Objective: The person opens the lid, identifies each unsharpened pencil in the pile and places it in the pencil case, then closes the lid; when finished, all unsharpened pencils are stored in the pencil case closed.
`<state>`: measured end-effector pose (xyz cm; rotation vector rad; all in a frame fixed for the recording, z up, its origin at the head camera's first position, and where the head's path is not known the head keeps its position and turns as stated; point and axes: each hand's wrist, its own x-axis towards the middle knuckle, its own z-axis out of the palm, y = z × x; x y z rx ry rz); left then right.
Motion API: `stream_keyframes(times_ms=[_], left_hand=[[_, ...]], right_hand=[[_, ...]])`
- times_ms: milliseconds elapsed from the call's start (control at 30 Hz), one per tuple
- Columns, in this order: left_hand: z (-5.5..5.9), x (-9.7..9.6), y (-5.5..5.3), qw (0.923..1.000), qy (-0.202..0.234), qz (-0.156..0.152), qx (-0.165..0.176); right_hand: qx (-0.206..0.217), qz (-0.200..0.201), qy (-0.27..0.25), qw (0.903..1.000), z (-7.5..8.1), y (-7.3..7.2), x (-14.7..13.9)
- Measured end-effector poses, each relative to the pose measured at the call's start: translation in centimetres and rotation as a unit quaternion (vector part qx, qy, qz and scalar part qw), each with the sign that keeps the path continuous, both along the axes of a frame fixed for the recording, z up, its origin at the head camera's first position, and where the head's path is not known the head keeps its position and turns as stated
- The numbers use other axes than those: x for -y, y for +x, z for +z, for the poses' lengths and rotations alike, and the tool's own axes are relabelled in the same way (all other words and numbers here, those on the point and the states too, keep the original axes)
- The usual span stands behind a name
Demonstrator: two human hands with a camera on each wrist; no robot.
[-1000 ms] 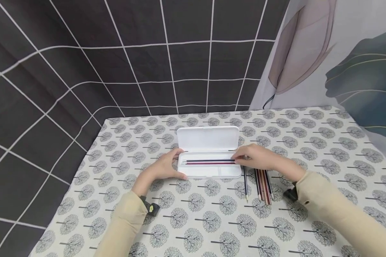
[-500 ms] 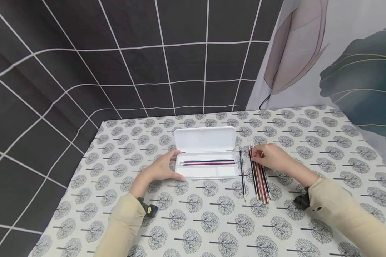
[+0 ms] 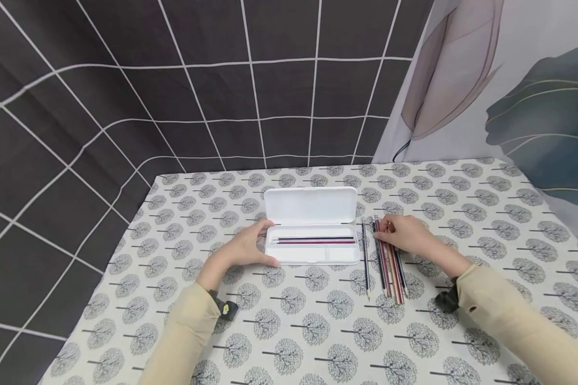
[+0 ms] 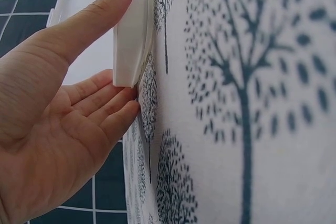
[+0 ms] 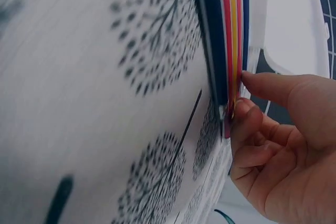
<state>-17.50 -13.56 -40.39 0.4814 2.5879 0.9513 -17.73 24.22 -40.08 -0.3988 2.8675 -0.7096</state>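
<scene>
A white pencil case (image 3: 310,206) stands with its lid raised; a dark pencil and a red pencil (image 3: 315,242) lie in its tray. My left hand (image 3: 243,247) grips the case's left end, thumb along the front wall and fingers round the far corner, as the left wrist view also shows. Right of the case, a bundle of several striped pencils (image 3: 394,275) lies lengthwise on the cloth. With thumb and index finger my right hand (image 3: 404,234) pinches at a pencil near the bundle's far end. In the right wrist view the pencils (image 5: 231,35) show red, yellow and dark blue stripes.
One dark pencil (image 3: 366,267) lies alone between the case and the bundle. A tree-patterned cloth (image 3: 289,326) covers the table. Behind it hang a dark grid-patterned curtain (image 3: 289,91) and a leaf-patterned curtain (image 3: 455,85).
My right hand has moved right from the case's tray to the pencil bundle, leaving the two pencils in the tray. My left hand has stayed at the case.
</scene>
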Motion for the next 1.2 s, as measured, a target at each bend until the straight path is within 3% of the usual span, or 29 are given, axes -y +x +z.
stream_keyframes(times_ms=[367, 833, 933, 1033, 1133, 1200], left_hand=[[0.2, 0.2, -0.1, 1.0, -0.003, 0.001, 0.001], [0.0, -0.1, 0.2, 0.9999, -0.009, 0.003, 0.006], [-0.2, -0.1, 0.3, 0.9999, -0.003, 0.001, 0.01], [-0.2, -0.1, 0.3, 1.0, -0.001, 0.0, 0.007], [-0.1, 0.0, 0.1, 1.0, 0.001, 0.002, 0.006], [0.0, 0.0, 0.0, 1.0, 0.002, 0.005, 0.008]], right_hand=[[0.064, -0.045, -0.008, 0.9969, 0.6, -0.4, 0.7], [0.115, -0.036, -0.011, 0.9927, 1.2, -0.6, 1.4], [0.122, -0.031, -0.044, 0.9911, 2.4, -0.7, 1.3], [0.119, -0.027, -0.127, 0.9845, 4.0, -1.2, 1.5], [0.067, -0.034, -0.207, 0.9755, 5.0, -2.0, 2.1], [0.004, -0.03, -0.237, 0.9709, 5.1, -2.5, 2.8]])
